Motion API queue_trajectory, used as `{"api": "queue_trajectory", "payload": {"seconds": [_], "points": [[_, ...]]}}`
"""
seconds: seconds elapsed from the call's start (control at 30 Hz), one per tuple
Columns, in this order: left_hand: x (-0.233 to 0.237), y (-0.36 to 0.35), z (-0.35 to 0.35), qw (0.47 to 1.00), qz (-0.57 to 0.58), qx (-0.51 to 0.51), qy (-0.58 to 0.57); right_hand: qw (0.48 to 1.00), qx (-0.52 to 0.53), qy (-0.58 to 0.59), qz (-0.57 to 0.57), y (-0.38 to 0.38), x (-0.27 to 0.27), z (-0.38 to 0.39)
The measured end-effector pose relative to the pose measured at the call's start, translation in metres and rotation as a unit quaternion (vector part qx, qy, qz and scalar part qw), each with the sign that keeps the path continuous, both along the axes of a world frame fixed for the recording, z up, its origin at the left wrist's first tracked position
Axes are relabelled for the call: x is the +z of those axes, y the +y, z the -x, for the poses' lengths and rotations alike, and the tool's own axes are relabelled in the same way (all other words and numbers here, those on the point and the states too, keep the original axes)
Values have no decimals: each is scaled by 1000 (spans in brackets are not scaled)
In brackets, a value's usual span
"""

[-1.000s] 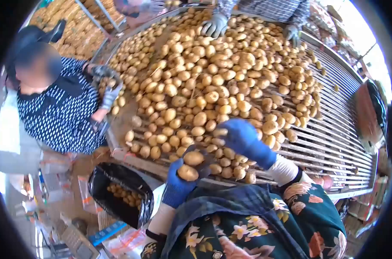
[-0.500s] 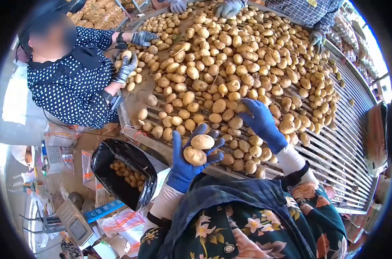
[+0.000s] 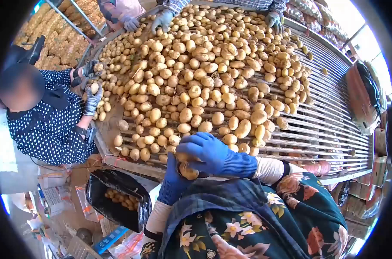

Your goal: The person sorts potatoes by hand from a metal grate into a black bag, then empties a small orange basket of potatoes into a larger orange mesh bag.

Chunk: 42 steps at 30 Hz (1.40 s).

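Note:
Both of my hands wear blue knit gloves and meet at the near edge of the slatted table. My left hand (image 3: pixel 173 178) is cupped around potatoes (image 3: pixel 188 172), largely hidden behind my other hand. Over the top curls my right hand (image 3: pixel 208 153), its fingers bent around a potato (image 3: pixel 185 158) and pressed in against the left palm. Just beyond my knuckles lies a broad heap of loose potatoes (image 3: pixel 185 115) in mixed sizes.
Metal slats (image 3: pixel 325 116) show at the right, with a sack (image 3: pixel 362 97) on the far edge. A bin with a black liner (image 3: pixel 94 190) holds potatoes at lower left. A person in dotted clothing (image 3: pixel 53 121) handles potatoes at left; other gloved hands (image 3: pixel 162 20) work along the back.
My right hand has come from the heap down to my left, closing over the potatoes there. The left fingers, spread before, are now wrapped. My view has turned to the right.

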<state>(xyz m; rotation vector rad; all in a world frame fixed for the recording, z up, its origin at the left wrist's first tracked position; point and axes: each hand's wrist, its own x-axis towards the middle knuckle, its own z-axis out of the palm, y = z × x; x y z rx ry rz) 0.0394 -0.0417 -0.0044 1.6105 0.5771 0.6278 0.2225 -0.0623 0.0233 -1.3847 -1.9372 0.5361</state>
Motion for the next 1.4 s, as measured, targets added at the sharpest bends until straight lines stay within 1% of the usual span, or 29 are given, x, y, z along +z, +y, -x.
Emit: {"api": "queue_trajectory", "payload": {"seconds": [0.07, 0.1, 0.13, 0.17, 0.2, 0.3, 0.37, 0.43, 0.47, 0.57, 0.6, 0.63, 0.7, 0.73, 0.77, 0.83, 0.87, 0.9, 0.97, 1.0, 1.03, 1.1, 1.17, 1.2, 1.23, 1.3, 1.33, 1.37, 1.4], "points": [[5, -2, 0, 981, 184, 21, -54, 996, 48, 69, 23, -3, 7, -4], [6, -2, 0, 957, 276, 31, -79, 996, 48, 68, 24, -3, 7, -11], [3, 0, 0, 957, 278, 30, -80, 998, 14, 53, 16, -2, 8, -24], [-3, 5, -1, 878, 439, 12, -188, 999, -21, 39, 8, -1, 8, -37], [-8, 9, 0, 761, 580, -6, -289, 997, -70, 27, -5, -3, 1, -54], [-15, 12, 4, 743, 594, -1, -308, 979, -200, 0, -29, -18, -7, -107], [-20, 13, 5, 741, 605, 20, -290, 965, -259, -43, 1, -33, 4, -127], [-22, 15, 3, 742, 615, 64, -260, 959, -279, -42, -1, -44, 1, -132], [-7, 15, -5, 736, 620, 47, -269, 962, -268, -35, 29, -50, 2, -130], [-28, 19, -5, 746, 620, 39, -239, 974, -205, 6, 92, -61, -7, -115], [-22, 21, -9, 757, 606, -10, -245, 972, -193, 46, 129, -60, -4, -103], [-26, 19, -9, 815, 552, 35, -175, 966, -178, 86, 166, -56, 0, -90], [-18, 18, -16, 806, 573, 42, -144, 973, -112, 123, 158, -42, 4, -66], [-17, 17, -17, 841, 526, 31, -123, 975, -58, 155, 147, -33, 5, -58], [-14, 15, -18, 841, 526, 33, -121, 967, -23, 170, 190, -25, 13, -49], [-7, 12, -19, 899, 434, 13, -51, 976, 26, 164, 140, -17, 9, -35], [-5, 13, -17, 946, 322, -18, -28, 983, 38, 78, 163, -11, 14, -32], [-12, 13, -15, 946, 322, -13, -27, 983, 43, 79, 163, -9, 12, -32], [-31, 16, -13, 903, 429, -11, -19, 978, 25, 146, 150, -6, 2, -33], [-33, 20, -7, 824, 561, -56, -53, 930, 4, 308, 201, -6, -4, -31], [-34, 17, -6, 824, 562, -54, -53, 929, 4, 309, 203, -6, -6, -32], [-17, 13, -12, 893, 448, -45, -18, 920, -18, 321, 225, -3, -4, -35], [2, 12, -18, 877, 479, -28, -38, 923, -46, 325, 202, -2, -10, -39], [6, 13, -21, 859, 508, -9, -58, 905, -102, 369, 185, 1, -7, -46], [5, 14, -21, 859, 509, -9, -58, 882, -157, 411, 168, 3, -5, -53], [3, 16, -19, 868, 494, -7, -49, 871, -151, 420, 205, 4, 4, -63], [6, 16, -20, 867, 496, -6, -47, 865, -92, 454, 194, 4, 6, -60], [14, 16, -23, 934, 356, -35, -19, 855, -34, 485, 181, 4, 8, -59], [18, 17, -27, 976, 206, -65, 6, 888, 40, 438, 137, 8, 4, -61]]}}
